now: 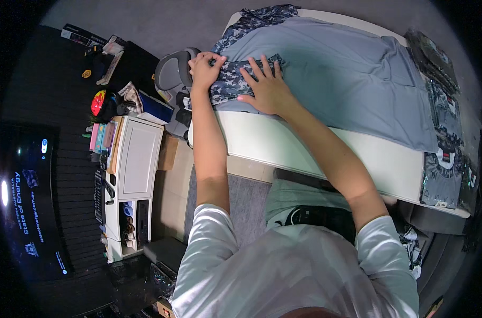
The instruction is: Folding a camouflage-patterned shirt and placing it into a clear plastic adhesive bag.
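Note:
A grey-blue shirt (336, 79) with dark camouflage-patterned sleeves lies spread on a white table. The near sleeve (231, 79) is laid over the shirt's left part, while the far sleeve (257, 20) stretches along the table's far left. My left hand (204, 70) is at the shirt's left edge, its fingers bent and pinching the cloth there. Flat on the near sleeve rests my right hand (267, 87), fingers spread and holding nothing.
The white table (272, 139) has a rounded far edge. Packaged folded shirts (441, 175) and darker packaged clothes (432, 58) line its right end. Past its left end are a grey chair (173, 73) and a white cabinet (140, 159). A lit screen (26, 206) is at far left.

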Demonstrator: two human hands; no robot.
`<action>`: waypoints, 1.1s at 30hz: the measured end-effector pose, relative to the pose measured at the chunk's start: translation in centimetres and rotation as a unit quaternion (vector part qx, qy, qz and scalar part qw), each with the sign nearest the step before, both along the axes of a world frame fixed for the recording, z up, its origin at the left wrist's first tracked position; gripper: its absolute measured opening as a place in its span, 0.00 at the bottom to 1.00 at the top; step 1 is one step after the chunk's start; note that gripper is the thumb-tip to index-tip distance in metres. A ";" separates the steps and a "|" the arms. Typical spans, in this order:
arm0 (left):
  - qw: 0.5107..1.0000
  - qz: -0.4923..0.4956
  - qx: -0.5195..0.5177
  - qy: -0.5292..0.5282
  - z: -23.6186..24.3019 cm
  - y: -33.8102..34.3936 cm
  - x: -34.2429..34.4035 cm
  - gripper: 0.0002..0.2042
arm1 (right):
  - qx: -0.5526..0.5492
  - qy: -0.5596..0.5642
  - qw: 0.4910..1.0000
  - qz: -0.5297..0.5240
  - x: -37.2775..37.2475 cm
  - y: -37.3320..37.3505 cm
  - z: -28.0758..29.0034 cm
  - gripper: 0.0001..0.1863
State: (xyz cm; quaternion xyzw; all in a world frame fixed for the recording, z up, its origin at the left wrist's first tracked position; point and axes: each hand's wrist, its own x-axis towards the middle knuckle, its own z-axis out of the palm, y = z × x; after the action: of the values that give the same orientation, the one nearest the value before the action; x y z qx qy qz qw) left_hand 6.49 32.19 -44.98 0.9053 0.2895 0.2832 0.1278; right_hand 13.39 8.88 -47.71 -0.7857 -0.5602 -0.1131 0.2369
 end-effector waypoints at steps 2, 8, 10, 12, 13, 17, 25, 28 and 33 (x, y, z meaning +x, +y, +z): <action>0.999 -0.037 -0.005 -0.015 0.2 0.0 -0.1 0.16 | -0.043 -0.005 0.999 -0.007 -0.2 -0.2 -0.2 0.45; 0.990 -0.089 -0.017 0.112 1.4 0.6 -2.4 0.19 | -0.033 0.012 0.999 -0.016 0.8 -0.7 0.0 0.45; 0.994 -0.094 0.013 0.054 1.2 0.6 -2.0 0.16 | -0.048 0.020 0.997 -0.065 1.2 -0.5 0.0 0.44; 0.993 -0.111 0.043 -0.007 0.9 0.5 -1.1 0.12 | -0.014 0.019 0.997 -0.077 1.6 -0.1 0.0 0.43; 0.991 -0.116 0.056 -0.027 0.8 0.5 -0.6 0.10 | 0.011 0.010 0.995 -0.102 1.8 0.0 0.0 0.42; 0.997 -0.049 0.003 -0.055 1.4 0.4 -0.3 0.14 | 0.054 0.045 0.982 -0.177 3.2 -0.1 0.5 0.34; 0.994 0.036 -0.098 0.035 2.1 0.0 -1.9 0.25 | 0.110 0.128 0.966 -0.195 6.8 -1.6 1.8 0.23; 0.994 0.005 -0.097 0.042 1.3 -0.1 -0.9 0.25 | 0.107 0.145 0.965 -0.189 7.0 -1.4 1.6 0.21; 0.997 -0.039 -0.066 -0.007 0.5 -0.7 0.2 0.21 | 0.158 0.308 0.930 -0.121 8.0 -1.2 1.8 0.18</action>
State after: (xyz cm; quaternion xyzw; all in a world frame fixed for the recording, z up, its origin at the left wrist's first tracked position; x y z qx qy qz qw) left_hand 6.66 31.53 -44.46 0.9036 0.2707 0.2649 0.2003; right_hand 21.35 7.66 -45.96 -0.7964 -0.3350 0.0199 0.5031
